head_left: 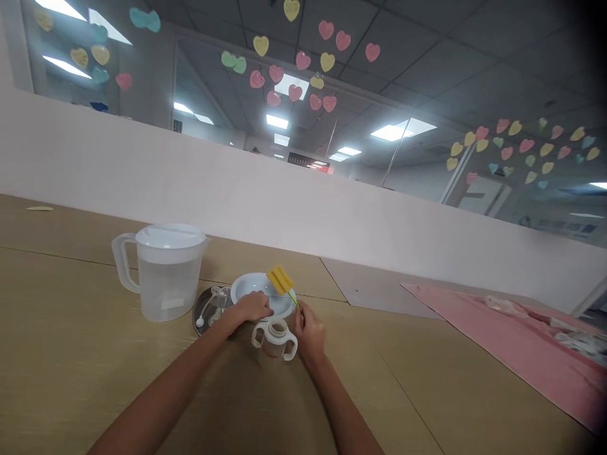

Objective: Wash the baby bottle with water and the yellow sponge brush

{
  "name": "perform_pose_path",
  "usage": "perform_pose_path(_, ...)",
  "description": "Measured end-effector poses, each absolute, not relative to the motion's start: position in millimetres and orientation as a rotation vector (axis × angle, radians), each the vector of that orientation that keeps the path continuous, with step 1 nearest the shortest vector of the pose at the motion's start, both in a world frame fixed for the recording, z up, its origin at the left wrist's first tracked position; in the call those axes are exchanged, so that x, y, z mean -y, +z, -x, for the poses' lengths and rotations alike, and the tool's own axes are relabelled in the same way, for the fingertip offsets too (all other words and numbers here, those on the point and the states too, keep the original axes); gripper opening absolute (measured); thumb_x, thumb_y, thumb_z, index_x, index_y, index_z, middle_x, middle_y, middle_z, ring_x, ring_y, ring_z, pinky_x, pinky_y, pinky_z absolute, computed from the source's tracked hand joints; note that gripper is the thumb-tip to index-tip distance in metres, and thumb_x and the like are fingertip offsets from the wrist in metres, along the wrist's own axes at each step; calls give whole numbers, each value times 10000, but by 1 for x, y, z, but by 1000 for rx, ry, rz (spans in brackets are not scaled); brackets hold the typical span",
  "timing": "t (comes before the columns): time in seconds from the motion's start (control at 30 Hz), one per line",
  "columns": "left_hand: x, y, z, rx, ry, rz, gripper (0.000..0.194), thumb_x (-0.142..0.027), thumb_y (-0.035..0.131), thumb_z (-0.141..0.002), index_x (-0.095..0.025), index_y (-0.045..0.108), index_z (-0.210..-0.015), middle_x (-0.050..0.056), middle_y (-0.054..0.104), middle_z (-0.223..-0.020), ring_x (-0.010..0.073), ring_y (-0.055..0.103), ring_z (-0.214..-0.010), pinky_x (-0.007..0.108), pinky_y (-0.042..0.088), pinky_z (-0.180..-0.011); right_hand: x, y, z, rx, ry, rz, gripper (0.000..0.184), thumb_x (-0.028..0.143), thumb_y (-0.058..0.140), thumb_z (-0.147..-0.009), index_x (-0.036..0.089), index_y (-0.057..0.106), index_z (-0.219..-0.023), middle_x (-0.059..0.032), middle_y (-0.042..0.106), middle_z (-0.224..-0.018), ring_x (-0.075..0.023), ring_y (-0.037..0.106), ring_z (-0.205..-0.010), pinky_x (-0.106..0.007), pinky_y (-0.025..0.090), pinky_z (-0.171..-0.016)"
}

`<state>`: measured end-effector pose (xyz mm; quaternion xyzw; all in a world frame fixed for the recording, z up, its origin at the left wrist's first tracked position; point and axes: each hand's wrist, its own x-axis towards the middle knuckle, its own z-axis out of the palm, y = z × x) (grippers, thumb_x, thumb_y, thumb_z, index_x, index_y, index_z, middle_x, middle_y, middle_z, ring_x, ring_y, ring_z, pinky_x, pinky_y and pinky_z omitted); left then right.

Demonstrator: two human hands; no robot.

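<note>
My right hand is closed around the thin green handle of a sponge brush. Its yellow sponge head is raised over the far right side of a white bowl. Over the bowl's near left rim, my left hand has its fingers curled down and closed; their tips are partly hidden. Just in front of the bowl stands a clear baby bottle with two white handles and an uncovered top, between my forearms and touched by neither hand as far as I can see.
Left of the bowl, a round metal tray holds clear bottle parts and a tube with a white end. A lidded clear plastic pitcher stands beyond it. Pink cloth covers the table's right side. A low white wall borders the back.
</note>
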<state>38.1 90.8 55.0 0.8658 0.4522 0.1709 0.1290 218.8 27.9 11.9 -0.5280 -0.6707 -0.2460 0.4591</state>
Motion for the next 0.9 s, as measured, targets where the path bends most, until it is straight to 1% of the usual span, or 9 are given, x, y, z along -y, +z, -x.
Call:
perform_pose_path(0.1, -94, 59, -35, -1317, 667, -2443, 213, -313, 497, -778, -155, 636, -810, 104, 661, -935, 235, 590, -909, 325, 436, -827, -27, 13, -219, 1645, -592, 1313, 341, 267, 345, -935, 137, 647, -1027, -88, 711, -870, -135, 659, -695, -210, 482, -646)
perform_pose_path(0.23, -98, 77, -26, -1233, 905, -2352, 321, -395, 453, -826, -137, 615, -925, 108, 648, -1010, 216, 584, -947, 302, 437, -831, -26, 13, -218, 1643, -568, 1336, 356, 285, 339, -939, 136, 648, -1035, -86, 710, -889, -141, 661, -714, -207, 475, -646)
perform_pose_path(0.4, -88, 105, -15, -945, 1105, -2055, 393, -511, 533, -756, -139, 617, -852, 66, 670, -958, 203, 605, -896, 282, 453, -782, -28, 14, -219, 1524, -564, 1426, 405, 321, 311, -946, 122, 644, -1062, -94, 711, -850, -141, 655, -658, -203, 469, -603)
perform_pose_path(0.53, -80, 115, -18, -857, 1210, -1905, 410, -516, 531, -758, -140, 601, -904, 62, 669, -1006, 195, 604, -932, 275, 459, -799, -29, 13, -220, 1516, -620, 1380, 364, 302, 348, -940, 127, 653, -1032, -84, 711, -814, -134, 647, -617, -202, 466, -570)
perform_pose_path(0.63, -82, 119, -15, -957, 1317, -1945, 355, -481, 527, -772, -159, 604, -900, 63, 651, -1086, 185, 601, -950, 279, 456, -845, -28, 11, -219, 1648, -667, 1234, 302, 253, 392, -930, 137, 650, -1035, -81, 712, -840, -122, 647, -630, -202, 481, -606)
perform_pose_path(0.73, -86, 126, 6, -1250, 1380, -2087, 297, -422, 523, -784, -172, 610, -917, 74, 645, -1098, 198, 592, -961, 294, 446, -856, -27, 11, -218, 1695, -701, 1150, 267, 223, 423, -918, 131, 647, -1032, -78, 710, -818, -128, 651, -662, -210, 492, -634)
perform_pose_path(0.8, -85, 131, 28, -1431, 1275, -2218, 310, -354, 540, -770, -171, 583, -1016, 78, 646, -1091, 210, 588, -978, 302, 443, -845, -26, 12, -218, 1682, -692, 1137, 255, 216, 432, -914, 124, 646, -1018, -78, 708, -813, -127, 651, -666, -212, 495, -641)
perform_pose_path(0.83, -84, 132, 39, -1483, 1134, -2283, 367, -319, 563, -745, -171, 557, -1080, 75, 650, -1087, 210, 593, -970, 295, 448, -823, -26, 13, -219, 1674, -685, 1137, 253, 218, 433, -914, 122, 645, -1013, -80, 708, -819, -126, 650, -665, -211, 495, -641)
perform_pose_path(0.9, -81, 133, 56, -1570, 645, -2351, 456, -256, 632, -660, -177, 558, -1103, 66, 667, -1065, 209, 616, -935, 264, 464, -755, -27, 14, -219, 1658, -679, 1146, 258, 228, 428, -916, 122, 644, -1010, -83, 709, -841, -123, 651, -671, -209, 496, -642)
